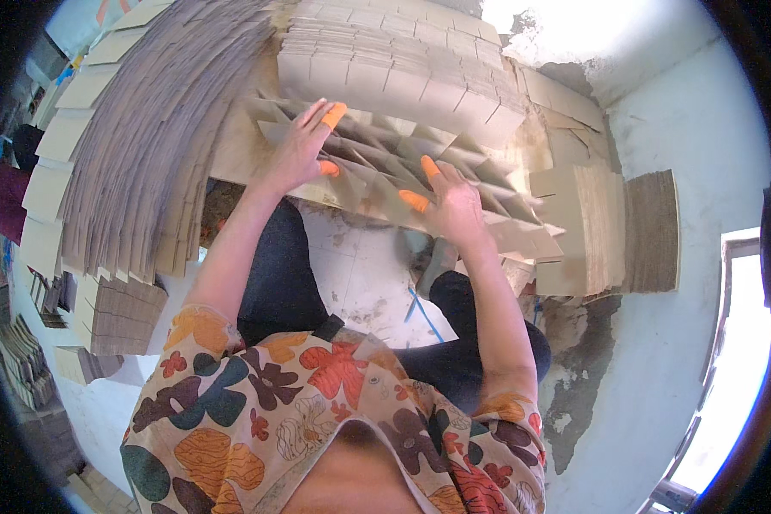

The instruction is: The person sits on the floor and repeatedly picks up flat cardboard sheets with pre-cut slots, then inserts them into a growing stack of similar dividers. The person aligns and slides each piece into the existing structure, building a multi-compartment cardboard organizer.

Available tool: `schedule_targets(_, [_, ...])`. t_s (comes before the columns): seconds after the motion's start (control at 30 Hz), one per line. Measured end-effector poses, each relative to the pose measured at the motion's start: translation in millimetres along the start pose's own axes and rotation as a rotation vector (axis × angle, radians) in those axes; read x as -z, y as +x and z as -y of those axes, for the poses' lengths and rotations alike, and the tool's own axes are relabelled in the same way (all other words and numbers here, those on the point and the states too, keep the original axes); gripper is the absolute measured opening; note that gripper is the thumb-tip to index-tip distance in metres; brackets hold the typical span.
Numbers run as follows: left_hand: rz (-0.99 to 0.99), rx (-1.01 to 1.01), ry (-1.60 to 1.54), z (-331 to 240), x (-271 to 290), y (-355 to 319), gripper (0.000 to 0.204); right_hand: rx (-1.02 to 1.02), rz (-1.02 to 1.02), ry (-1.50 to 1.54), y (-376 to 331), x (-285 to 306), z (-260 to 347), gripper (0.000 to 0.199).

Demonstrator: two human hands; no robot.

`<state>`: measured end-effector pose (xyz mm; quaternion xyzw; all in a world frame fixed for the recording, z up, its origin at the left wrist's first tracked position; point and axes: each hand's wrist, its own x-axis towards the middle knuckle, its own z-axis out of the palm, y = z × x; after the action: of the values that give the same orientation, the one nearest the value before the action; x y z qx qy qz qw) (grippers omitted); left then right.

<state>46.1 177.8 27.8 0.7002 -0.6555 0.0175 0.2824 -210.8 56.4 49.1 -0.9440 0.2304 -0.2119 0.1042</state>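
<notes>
A cardboard divider grid of crossed strips spreads open in front of me, slightly blurred. My left hand lies over its left part, fingers stretched and thumb apart. Over the grid's near right side, my right hand has its forefinger and thumb spread. Orange covers sit on the thumb and forefinger of each hand. Both hands appear to touch the grid's upper edges; neither visibly wraps round it. Just beyond it stand rows of slotted cardboard strips.
A tall mass of stacked cardboard pieces rises at the left. More cardboard stacks stand at the right against a pale, stained wall. My dark-trousered legs are below the grid. A blue strip lies on the floor.
</notes>
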Motion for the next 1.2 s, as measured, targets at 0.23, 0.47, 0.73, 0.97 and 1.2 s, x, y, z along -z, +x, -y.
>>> schedule_targets(0.23, [0.205,-0.160,0.060,27.9,-18.1,43.2,0.075,0.106,0.059,0.067,-17.0,-2.4,3.7,0.060])
schedule_targets(0.47, [0.381,0.054,-0.069,29.0,-29.7,49.3,0.054,-0.018,-0.145,-0.410,-9.0,1.6,-0.8,0.072])
schedule_targets(0.73, [0.183,-0.215,-0.049,34.6,-44.6,45.2,0.024,-0.116,0.098,-0.131,-30.4,-24.4,-41.6,0.026])
schedule_targets(0.97, [0.378,-0.243,0.214,7.4,-23.3,48.0,0.009,-0.141,0.096,-0.216,-24.5,-20.1,-38.4,0.018])
schedule_targets(1.2, [0.039,-0.625,0.698,-62.8,142.7,8.4,0.021,0.055,-0.447,-0.486,-26.0,70.9,11.6,0.039])
